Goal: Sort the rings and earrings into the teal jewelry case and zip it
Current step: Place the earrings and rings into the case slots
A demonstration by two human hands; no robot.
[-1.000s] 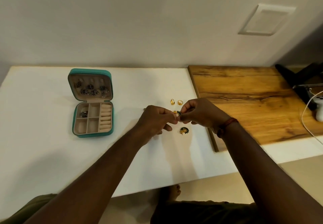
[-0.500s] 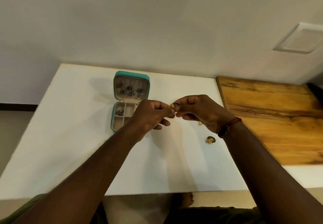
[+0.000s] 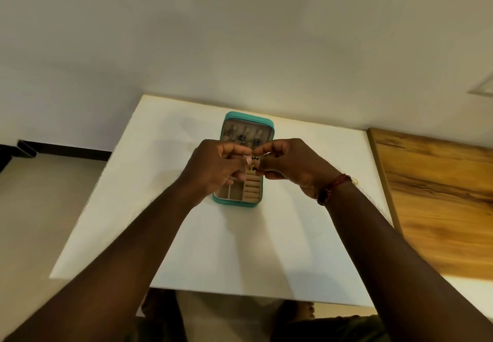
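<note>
The teal jewelry case [image 3: 234, 201] lies open on the white table [image 3: 165, 229], its lid up at the back with several dark earrings pinned inside. My left hand [image 3: 216, 168] and my right hand [image 3: 290, 164] meet just above the case. Together they pinch a small gold and black earring [image 3: 253, 161] between their fingertips. My hands hide the middle of the case; only its beige front compartments and ring rolls show. A gold ring [image 3: 354, 181] peeks out beside my right wrist.
A wooden board [image 3: 437, 195] lies along the table's right side. A pale wall stands close behind the table. The table's front edge is near my body, with my feet on the floor below.
Both hands have carried the earring leftward from the table's middle to above the open case. The view has swung left, and the second earring on the table is out of sight.
</note>
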